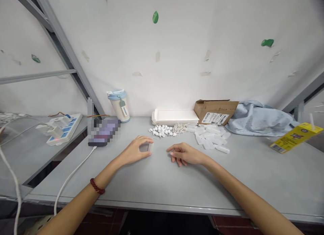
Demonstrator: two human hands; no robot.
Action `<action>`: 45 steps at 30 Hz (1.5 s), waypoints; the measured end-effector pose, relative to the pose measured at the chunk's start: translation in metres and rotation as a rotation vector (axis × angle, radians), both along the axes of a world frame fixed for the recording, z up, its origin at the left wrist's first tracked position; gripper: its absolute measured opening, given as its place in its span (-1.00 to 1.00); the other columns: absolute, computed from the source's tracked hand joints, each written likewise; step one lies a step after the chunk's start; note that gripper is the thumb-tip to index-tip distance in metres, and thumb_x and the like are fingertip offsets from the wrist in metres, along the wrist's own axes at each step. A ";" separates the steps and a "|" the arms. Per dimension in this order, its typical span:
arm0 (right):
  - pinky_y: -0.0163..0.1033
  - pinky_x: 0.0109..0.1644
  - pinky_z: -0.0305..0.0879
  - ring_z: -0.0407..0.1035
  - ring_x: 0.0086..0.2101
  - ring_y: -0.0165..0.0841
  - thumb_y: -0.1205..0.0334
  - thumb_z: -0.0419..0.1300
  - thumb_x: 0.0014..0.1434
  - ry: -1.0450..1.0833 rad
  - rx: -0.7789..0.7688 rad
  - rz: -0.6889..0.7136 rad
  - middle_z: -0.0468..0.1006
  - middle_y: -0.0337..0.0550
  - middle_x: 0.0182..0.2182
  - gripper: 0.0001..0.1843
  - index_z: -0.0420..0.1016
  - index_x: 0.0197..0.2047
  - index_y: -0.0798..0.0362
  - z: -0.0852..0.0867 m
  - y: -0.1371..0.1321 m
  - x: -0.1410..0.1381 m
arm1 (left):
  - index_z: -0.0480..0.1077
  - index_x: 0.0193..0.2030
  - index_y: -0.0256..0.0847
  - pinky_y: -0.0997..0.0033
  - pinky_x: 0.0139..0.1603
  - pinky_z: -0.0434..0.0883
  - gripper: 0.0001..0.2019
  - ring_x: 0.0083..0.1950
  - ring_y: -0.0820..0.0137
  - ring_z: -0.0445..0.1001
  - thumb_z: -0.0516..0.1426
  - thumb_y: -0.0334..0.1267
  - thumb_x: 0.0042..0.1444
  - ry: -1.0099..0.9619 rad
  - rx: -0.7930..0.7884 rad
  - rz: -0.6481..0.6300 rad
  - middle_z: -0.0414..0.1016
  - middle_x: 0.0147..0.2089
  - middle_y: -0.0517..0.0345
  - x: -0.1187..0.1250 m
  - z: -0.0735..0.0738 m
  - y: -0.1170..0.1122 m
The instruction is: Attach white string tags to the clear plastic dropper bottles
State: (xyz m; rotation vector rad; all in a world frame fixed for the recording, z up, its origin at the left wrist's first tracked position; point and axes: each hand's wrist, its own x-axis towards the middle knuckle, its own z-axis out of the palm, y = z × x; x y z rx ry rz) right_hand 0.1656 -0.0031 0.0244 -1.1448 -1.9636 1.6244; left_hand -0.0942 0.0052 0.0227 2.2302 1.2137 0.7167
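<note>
My left hand is shut on a small translucent plastic tube, gripped between thumb and fingers just above the grey table. To its right, my right hand is loosely bent with the index finger reaching left; nothing shows in it. Beyond the hands lies a heap of small white caps, some with thin stems. Beside them is a bunch of thin off-white strips. Several more translucent tubes are piled behind and right of my right hand.
Against the wall stand a cream cup with a blue lid, a stack of white trays and a cardboard box. Blue cloth and a yellow drink carton are at right. A charging phone and power strip are at left.
</note>
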 end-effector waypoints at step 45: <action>-0.33 -0.53 0.19 0.25 -0.58 -0.46 0.02 0.07 0.13 -0.183 0.347 -0.403 0.54 -0.13 -0.44 -0.66 0.45 -0.20 0.10 0.033 0.017 0.065 | 0.35 0.03 -0.05 0.11 0.06 0.33 -0.57 0.03 0.20 0.35 0.19 -0.09 -0.01 0.051 -0.085 0.037 0.36 0.06 0.05 -0.010 -0.005 -0.001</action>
